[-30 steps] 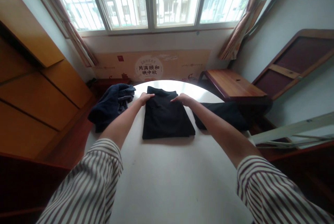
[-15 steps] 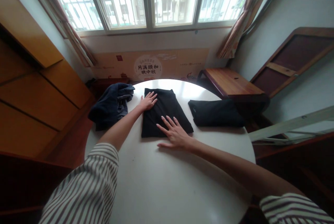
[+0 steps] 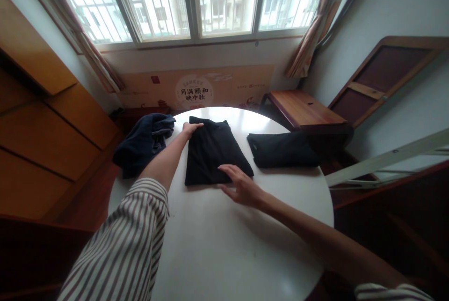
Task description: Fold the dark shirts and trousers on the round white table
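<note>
A folded black garment [image 3: 213,151] lies on the white round table [image 3: 210,235] in front of me. My left hand [image 3: 192,128] is at its far left edge, fingers closed over the cloth; its thumb is hard to see. Over the near right corner is my right hand [image 3: 242,186], its thumb and fingers apart and holding nothing. Whether those fingertips touch the cloth I cannot tell.
To the right is another folded black garment [image 3: 284,150]. A rumpled heap of dark blue clothing [image 3: 138,144] sits at the table's left edge. Beyond the table stand a wooden side table [image 3: 305,109] and a printed cardboard panel [image 3: 224,86] below the window.
My left hand has gone from lying flat and spread on the garment to gripping its far left edge. My right hand has lifted, its fingers curling closer together.
</note>
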Demonstrator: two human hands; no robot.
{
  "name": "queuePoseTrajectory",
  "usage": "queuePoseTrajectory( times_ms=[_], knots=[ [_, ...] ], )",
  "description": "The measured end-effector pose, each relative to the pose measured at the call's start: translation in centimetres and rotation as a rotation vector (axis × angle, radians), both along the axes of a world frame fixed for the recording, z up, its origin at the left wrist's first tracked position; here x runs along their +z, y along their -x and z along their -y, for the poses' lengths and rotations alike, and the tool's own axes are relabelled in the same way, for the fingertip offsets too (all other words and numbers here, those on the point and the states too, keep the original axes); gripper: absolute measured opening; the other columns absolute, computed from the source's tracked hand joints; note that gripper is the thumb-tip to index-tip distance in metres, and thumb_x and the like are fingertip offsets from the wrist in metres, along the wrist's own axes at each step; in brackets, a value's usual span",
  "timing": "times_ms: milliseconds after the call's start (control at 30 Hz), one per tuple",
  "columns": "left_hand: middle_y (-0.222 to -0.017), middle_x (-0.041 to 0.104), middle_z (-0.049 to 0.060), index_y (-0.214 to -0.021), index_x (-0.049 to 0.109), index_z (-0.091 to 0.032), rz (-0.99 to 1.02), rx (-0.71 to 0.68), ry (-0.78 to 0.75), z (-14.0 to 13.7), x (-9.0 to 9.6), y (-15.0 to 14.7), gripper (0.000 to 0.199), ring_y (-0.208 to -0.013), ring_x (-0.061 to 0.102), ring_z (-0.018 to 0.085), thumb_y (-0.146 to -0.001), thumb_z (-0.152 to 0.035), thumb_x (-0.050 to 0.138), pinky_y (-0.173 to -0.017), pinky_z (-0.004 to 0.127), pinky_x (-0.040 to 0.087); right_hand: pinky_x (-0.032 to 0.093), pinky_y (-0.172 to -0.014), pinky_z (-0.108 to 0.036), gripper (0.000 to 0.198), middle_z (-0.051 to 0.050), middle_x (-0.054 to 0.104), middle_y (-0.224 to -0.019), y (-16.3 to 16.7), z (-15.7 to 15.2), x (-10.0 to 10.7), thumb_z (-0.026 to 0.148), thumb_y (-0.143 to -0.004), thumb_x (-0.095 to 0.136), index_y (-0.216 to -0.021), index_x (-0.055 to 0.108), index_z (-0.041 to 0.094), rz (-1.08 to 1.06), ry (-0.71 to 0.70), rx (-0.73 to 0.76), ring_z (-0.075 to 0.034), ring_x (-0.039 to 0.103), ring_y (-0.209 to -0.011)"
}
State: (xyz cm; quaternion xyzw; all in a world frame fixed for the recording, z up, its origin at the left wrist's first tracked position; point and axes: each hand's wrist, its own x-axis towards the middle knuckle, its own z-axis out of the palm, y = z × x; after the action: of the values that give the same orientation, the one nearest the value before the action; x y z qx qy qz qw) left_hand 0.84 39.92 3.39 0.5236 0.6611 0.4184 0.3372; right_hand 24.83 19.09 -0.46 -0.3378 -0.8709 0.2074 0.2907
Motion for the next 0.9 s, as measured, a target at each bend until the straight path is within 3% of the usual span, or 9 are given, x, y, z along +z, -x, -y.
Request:
queuePoseTrajectory(
  times_ms=[100,267,333,400,533,633,733,833,900],
  knots=[
    [-0.071,0.07,0.007,-0.091,0.065,-0.01,0.158,-0.044,-0.004,0.3,0.9,-0.2,0.043,-0.08,0.071,0.023,-0.067,-0.039,0.087,-0.08,0.04,0.059,0.046,-0.104,-0.05,0.052,-0.017,0.059,-0.127,-1.4,-4.2,1.2,0.042,-0.086,0.065,-0.13,0.054,0.018,-0.199,0.067,-0.203,-0.031,0.058,-0.116],
    [-0.085,0.073,0.007,-0.099,0.067,-0.014,0.378,-0.112,-0.206,-0.1,2.9,-1.1,0.044,-0.087,0.071,0.026,-0.064,-0.032,0.087,-0.08,0.04,0.059,0.047,-0.104,-0.047,0.111,-0.025,0.044,-0.145,-3.0,-12.9,2.8,0.045,-0.055,0.09,-0.146,0.035,0.015,-0.382,0.527,-0.41,-0.034,0.048,-0.131],
    [-0.089,0.073,0.005,-0.103,0.067,-0.014,0.438,-0.199,-0.364,-0.4,5.0,-1.6,0.051,-0.088,0.07,0.025,-0.061,-0.035,0.088,-0.08,0.037,0.058,0.048,-0.102,-0.045,0.12,-0.025,0.048,-0.142,-2.4,-15.7,4.3,0.042,-0.047,0.093,-0.147,0.033,0.014,-0.474,0.588,-0.401,-0.032,0.05,-0.129],
    [-0.093,0.073,0.004,-0.105,0.066,-0.015,0.423,-0.271,-0.51,-0.6,8.3,-2.0,0.054,-0.091,0.07,0.023,-0.061,-0.038,0.088,-0.082,0.035,0.058,0.05,-0.099,-0.043,0.112,-0.019,0.058,-0.132,-1.3,-18.0,6.8,0.042,-0.045,0.093,-0.141,0.041,0.015,-0.593,0.519,-0.299,-0.03,0.057,-0.12],
    [-0.105,0.072,0.004,-0.109,0.063,-0.012,0.243,-0.243,-0.761,0.4,15.9,-2.0,0.049,-0.103,0.066,0.019,-0.073,-0.039,0.082,-0.089,0.032,0.053,0.052,-0.094,-0.04,0.081,-0.007,0.068,-0.114,0.4,-20.9,13.7,0.041,-0.052,0.09,-0.121,0.057,0.016,-0.815,0.191,-0.165,-0.024,0.062,-0.108],
    [-0.115,0.069,0.005,-0.112,0.063,-0.01,0.059,-0.214,-0.917,4.0,18.7,-0.6,0.048,-0.111,0.064,0.019,-0.075,-0.034,0.08,-0.097,0.033,0.049,0.052,-0.092,-0.04,0.065,-0.005,0.069,-0.109,-0.4,-20.6,17.5,0.034,-0.059,0.088,-0.115,0.061,0.016,-0.818,0.014,-0.187,-0.023,0.063,-0.106],
    [-0.119,0.07,0.006,-0.113,0.066,-0.016,-0.13,-0.313,-0.921,10.7,16.2,1.6,0.05,-0.117,0.063,0.024,-0.07,-0.03,0.086,-0.102,0.035,0.05,0.052,-0.092,-0.039,0.045,-0.007,0.072,-0.102,-2.5,-16.7,16.9,0.027,-0.064,0.085,-0.103,0.067,0.016,-0.657,-0.093,-0.141,-0.024,0.065,-0.101],
    [-0.119,0.071,0.012,-0.118,0.067,-0.017,-0.271,-0.665,-0.823,18.5,9.0,3.4,0.034,-0.116,0.065,0.027,-0.085,-0.027,0.071,-0.102,0.042,0.052,0.052,-0.094,-0.04,0.015,-0.007,0.074,-0.094,-4.5,-10.2,11.6,0.023,-0.081,0.071,-0.095,0.072,0.017,-0.34,-0.154,0.037,-0.023,0.069,-0.092],
    [-0.12,0.07,0.015,-0.12,0.065,-0.016,-0.293,-0.834,-0.809,23.3,3.4,4.2,0.031,-0.121,0.063,0.029,-0.09,-0.022,0.064,-0.102,0.045,0.052,0.05,-0.099,-0.041,0.017,-0.008,0.075,-0.098,-5.3,-5.6,6.8,0.016,-0.086,0.063,-0.101,0.072,0.018,-0.113,-0.212,0.231,-0.021,0.07,-0.092]
  ],
)
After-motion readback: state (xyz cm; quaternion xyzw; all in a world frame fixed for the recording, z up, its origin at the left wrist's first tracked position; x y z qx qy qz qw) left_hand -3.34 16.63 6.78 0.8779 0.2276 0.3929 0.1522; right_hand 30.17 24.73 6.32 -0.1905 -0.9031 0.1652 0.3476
